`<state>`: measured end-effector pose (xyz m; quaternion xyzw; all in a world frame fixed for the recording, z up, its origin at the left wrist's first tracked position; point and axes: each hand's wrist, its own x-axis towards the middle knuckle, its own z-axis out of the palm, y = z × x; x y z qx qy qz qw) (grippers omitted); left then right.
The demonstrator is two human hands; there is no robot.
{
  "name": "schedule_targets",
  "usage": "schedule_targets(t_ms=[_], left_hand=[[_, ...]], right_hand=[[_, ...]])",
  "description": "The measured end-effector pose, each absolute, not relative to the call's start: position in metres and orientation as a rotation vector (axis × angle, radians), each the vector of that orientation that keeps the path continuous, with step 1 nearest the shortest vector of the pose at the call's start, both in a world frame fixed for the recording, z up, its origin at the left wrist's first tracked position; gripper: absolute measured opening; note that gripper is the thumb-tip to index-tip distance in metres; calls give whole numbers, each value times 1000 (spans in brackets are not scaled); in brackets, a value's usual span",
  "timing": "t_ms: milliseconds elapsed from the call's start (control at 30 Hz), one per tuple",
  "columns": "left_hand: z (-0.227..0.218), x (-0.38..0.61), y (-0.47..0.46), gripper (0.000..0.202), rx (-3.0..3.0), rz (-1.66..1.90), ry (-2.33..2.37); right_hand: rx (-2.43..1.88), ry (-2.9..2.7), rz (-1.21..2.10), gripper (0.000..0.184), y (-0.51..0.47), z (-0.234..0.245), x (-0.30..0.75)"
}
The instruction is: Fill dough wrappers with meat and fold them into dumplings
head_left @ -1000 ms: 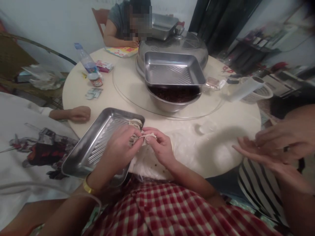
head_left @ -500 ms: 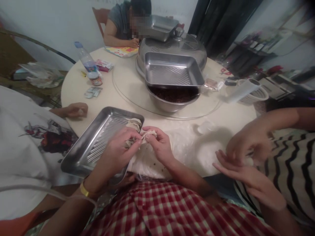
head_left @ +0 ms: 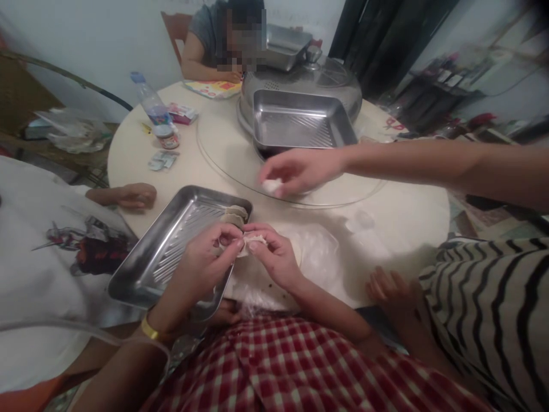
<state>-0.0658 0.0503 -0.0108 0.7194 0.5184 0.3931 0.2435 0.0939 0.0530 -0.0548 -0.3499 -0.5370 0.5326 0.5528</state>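
Left hand (head_left: 209,252) and right hand (head_left: 277,256) both pinch one dough piece (head_left: 254,239), just beside the right rim of the tray (head_left: 178,229). Risk: hard pinching could tear its edge; uneven pressure could leave gaps.

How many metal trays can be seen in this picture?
3: the near tray by the person's left hand, the middle tray in front of the domed lid, the far tray beside the lid's knob. Others might be hidden.
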Motion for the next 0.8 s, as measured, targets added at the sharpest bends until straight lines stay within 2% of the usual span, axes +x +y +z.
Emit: schedule_targets(t_ms=[200, 467, 667, 800], left_hand=[[-15, -65, 49, 6, 1922, 1065, 1382], [-16, -69, 38, 18, 1985, 1011, 1333], [-24, -64, 29, 6, 2296, 1164, 1421], [-25, -61, 29, 5, 2364, 1174, 1414]], right_hand=[[-846, -1259, 1336, 12, 52, -55, 93], [-938, -1143, 1392, 19, 55, -54, 91], [-922, -1112, 1368, 26, 53, -56, 87], [-890, -1158, 1317, 21, 51, -55, 87]])
